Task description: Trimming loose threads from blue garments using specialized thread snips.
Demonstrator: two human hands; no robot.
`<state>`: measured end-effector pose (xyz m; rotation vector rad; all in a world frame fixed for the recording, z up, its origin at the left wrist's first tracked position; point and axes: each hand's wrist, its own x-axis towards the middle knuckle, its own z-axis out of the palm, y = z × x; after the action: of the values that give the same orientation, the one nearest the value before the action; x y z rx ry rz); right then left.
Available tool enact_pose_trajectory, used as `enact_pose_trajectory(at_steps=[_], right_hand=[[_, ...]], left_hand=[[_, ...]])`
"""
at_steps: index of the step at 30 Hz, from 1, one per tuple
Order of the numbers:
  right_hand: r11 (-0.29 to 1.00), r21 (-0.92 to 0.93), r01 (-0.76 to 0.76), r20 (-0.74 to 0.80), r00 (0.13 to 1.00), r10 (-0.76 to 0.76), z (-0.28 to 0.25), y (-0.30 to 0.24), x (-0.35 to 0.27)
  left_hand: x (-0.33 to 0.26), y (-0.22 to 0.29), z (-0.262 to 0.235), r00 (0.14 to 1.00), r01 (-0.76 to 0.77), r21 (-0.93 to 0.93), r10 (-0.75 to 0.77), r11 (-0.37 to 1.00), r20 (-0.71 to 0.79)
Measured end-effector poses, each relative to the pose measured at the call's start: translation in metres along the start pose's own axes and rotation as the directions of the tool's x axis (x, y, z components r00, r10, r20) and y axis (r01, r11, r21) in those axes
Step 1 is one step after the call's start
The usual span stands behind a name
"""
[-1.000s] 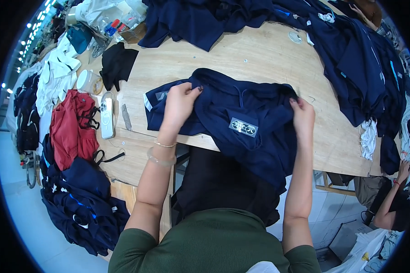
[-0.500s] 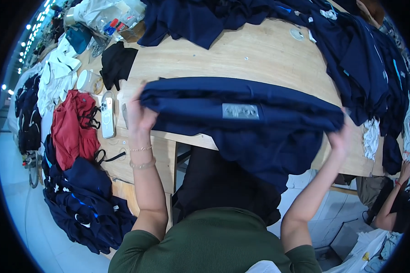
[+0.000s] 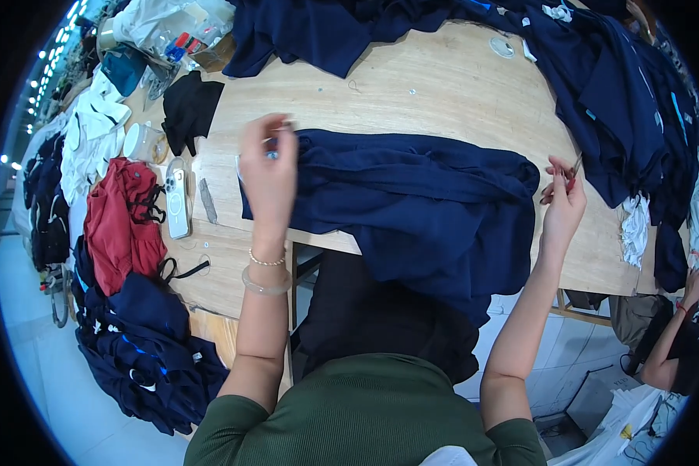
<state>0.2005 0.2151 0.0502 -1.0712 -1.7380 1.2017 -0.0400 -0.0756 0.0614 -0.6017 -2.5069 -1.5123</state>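
A navy garment point(image 3: 419, 202) lies spread across the wooden table point(image 3: 412, 85), its lower part hanging over the front edge. My left hand point(image 3: 268, 171) is raised over the garment's left edge with the fingers close together; whether it grips the cloth is not clear. At the garment's right edge, my right hand point(image 3: 563, 194) has its fingers pinched around a thin reddish tool that looks like small snips point(image 3: 575, 166).
A phone point(image 3: 177, 198), a red garment point(image 3: 120, 225), a black cloth point(image 3: 186, 109) and white pieces point(image 3: 93, 132) lie at the left. Navy garments are heaped at the back and right point(image 3: 629, 101) and at the lower left point(image 3: 144, 342). Another person point(image 3: 676, 342) crouches at the lower right.
The garment was held up and stretched between both hands; now it lies flat on the table. My left hand has moved inward to its left edge, and my right hand sits at its right edge.
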Motion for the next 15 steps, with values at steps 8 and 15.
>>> enact_pose_trajectory(at_steps=[8,15], right_hand=[[0.941,-0.338,0.033,0.539,0.826,0.165,0.054,-0.024,-0.038],[1.000,0.012,0.009,0.489,0.872,-0.014,0.013,-0.005,-0.077]], left_hand=[[-0.039,0.031,0.079,0.687,-0.649,0.158,0.485,0.744,0.541],[-0.068,0.031,0.039,0.738,-0.503,-0.042,0.455,0.863,0.499]])
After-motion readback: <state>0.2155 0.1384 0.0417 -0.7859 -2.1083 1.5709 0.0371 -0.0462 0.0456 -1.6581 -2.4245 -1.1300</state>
